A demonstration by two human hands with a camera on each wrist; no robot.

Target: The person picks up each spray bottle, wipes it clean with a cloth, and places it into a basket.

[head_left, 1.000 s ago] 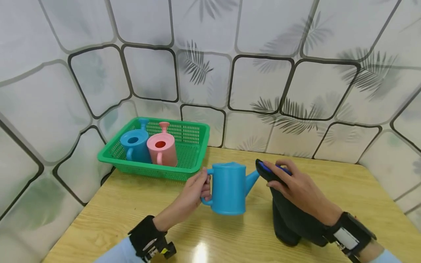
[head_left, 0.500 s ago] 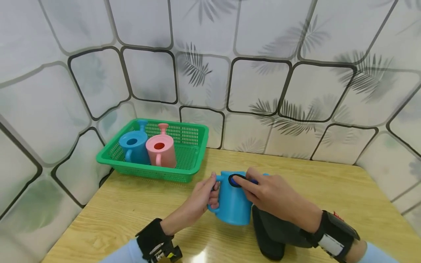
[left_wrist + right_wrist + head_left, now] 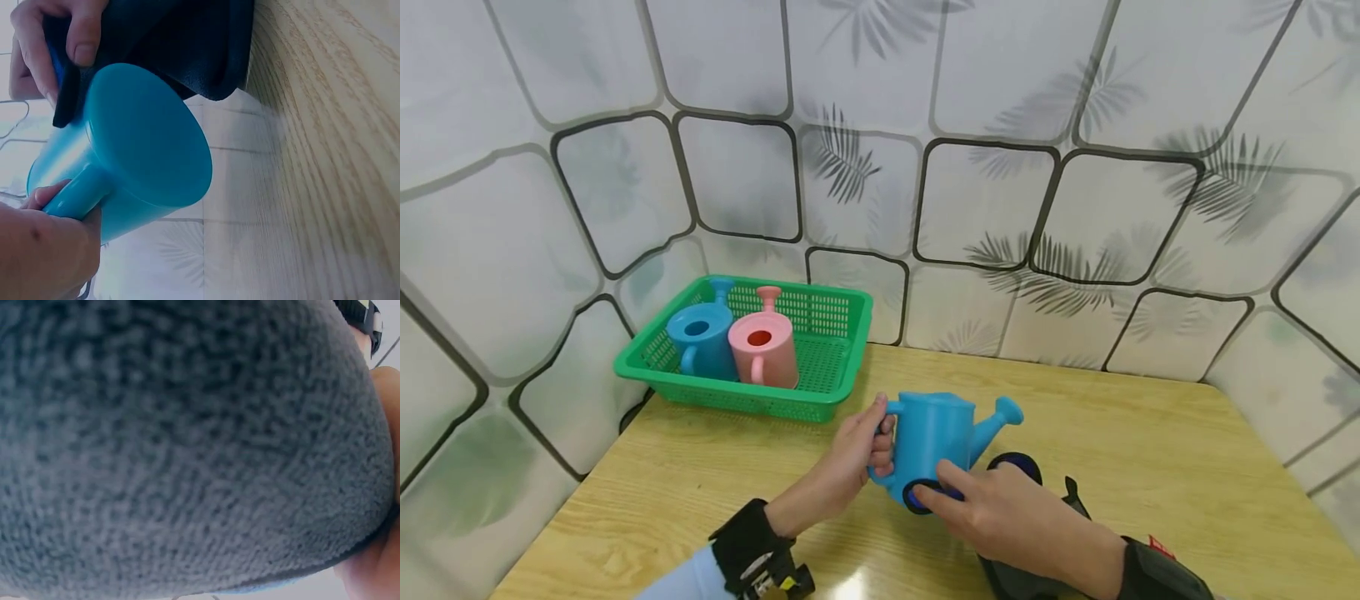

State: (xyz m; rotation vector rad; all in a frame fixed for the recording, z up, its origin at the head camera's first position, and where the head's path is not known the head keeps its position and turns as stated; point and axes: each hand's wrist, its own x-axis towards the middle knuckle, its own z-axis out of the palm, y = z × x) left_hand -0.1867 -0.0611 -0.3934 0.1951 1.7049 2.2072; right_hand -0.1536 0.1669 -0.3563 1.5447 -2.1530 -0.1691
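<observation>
My left hand (image 3: 859,446) grips the handle of a blue watering can (image 3: 931,433) above the wooden table, its spout pointing right. In the left wrist view the can (image 3: 150,134) is tilted, with its flat base showing. My right hand (image 3: 1003,512) pinches a dark grey cloth (image 3: 181,40) between thumb and fingers. Blue shows on the cloth under the fingers. It is pressed to the lower side of the can, near the base, and the rest hangs below the hand. Fuzzy grey cloth (image 3: 187,462) fills most of the right wrist view.
At the back left of the table (image 3: 647,508) stands a green plastic basket (image 3: 850,358). It contains another blue watering can (image 3: 709,346) and a pink watering can (image 3: 771,350). A patterned curtain (image 3: 865,183) rises behind the table.
My right hand brought the cloth left from beside the spout onto the can's upper side, then slid down to near its base. The left hand shifted slightly right with the can.
</observation>
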